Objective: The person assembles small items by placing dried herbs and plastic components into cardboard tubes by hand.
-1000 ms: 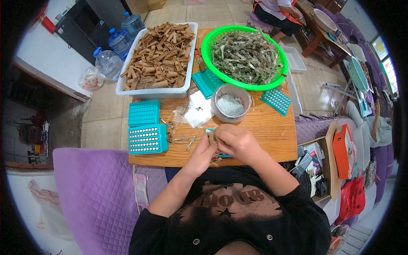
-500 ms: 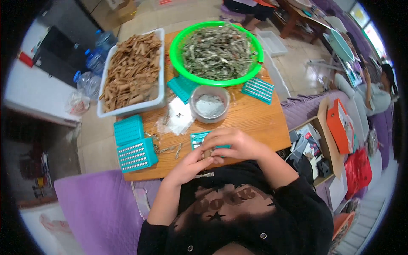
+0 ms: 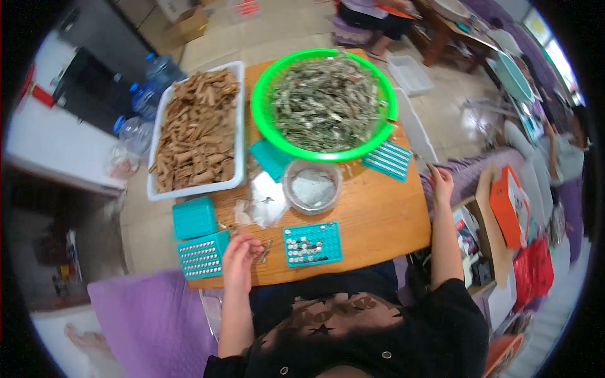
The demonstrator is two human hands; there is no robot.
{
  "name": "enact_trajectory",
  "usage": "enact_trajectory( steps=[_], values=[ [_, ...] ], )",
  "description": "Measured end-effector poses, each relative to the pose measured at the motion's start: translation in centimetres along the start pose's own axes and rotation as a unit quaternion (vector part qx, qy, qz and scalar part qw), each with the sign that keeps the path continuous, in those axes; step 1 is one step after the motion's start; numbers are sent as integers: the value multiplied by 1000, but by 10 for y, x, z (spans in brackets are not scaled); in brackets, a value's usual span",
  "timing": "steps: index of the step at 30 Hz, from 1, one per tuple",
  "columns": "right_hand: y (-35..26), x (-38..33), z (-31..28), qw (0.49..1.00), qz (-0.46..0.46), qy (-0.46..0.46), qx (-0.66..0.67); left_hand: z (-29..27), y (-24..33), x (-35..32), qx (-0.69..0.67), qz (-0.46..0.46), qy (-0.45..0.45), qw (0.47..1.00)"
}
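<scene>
My right hand (image 3: 442, 184) is stretched out past the table's right edge, its fingers pinching a small brown piece (image 3: 432, 167). My left hand (image 3: 242, 253) is over the table's near left part, fingers loosely bent and apart, with nothing visible in them. Beside its fingertips lie a few thin, silvery-green twisted strips (image 3: 265, 252). A teal pegboard-like tray (image 3: 329, 237), partly filled with small round white and dark pieces, lies in front of me. Left of my left hand is another teal tray (image 3: 203, 257) with rows of silvery pieces.
A white tub (image 3: 240, 126) of brown paper rolls and a green basket (image 3: 258, 120) of silvery-green strips stand at the back. Between them and me are a round container (image 3: 288, 200) of pale powder and a clear plastic sheet (image 3: 267, 189). Right of the table sits a cardboard box (image 3: 484, 208).
My hands have parted: the right swung out to the right with the brown piece, the left moved left toward the strips. The teal tray that they covered shows now. The view has shifted slightly.
</scene>
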State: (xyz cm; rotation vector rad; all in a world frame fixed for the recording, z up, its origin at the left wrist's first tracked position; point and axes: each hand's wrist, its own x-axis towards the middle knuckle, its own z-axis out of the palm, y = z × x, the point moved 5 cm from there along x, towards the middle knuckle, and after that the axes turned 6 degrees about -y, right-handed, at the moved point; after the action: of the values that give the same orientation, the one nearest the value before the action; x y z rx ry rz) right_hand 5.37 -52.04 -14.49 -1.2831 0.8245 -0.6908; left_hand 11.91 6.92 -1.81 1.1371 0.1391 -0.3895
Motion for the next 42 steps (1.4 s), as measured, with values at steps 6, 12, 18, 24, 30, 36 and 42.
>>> enact_trajectory(
  steps=[6,12,18,24,30,36,42],
  values=[
    [36,79,11,980,-35,-67,-183,1,6,22,157,22,14,987],
    [66,80,7,898,22,-239,-368,11,102,73,323,198,1,926],
    [9,24,45,896,-62,-279,-339,57,161,145,736,415,-31,534],
    [-93,-2,69,892,-154,-184,-383,63,151,168,807,425,-145,384],
    [-197,-110,219,843,-320,-293,-316,44,141,114,538,311,-94,778],
    [-174,-160,357,597,-582,-341,-434,53,67,19,442,208,-162,857],
    [-126,-129,398,461,-554,-263,-641,44,18,-41,453,68,-211,864]
  ],
)
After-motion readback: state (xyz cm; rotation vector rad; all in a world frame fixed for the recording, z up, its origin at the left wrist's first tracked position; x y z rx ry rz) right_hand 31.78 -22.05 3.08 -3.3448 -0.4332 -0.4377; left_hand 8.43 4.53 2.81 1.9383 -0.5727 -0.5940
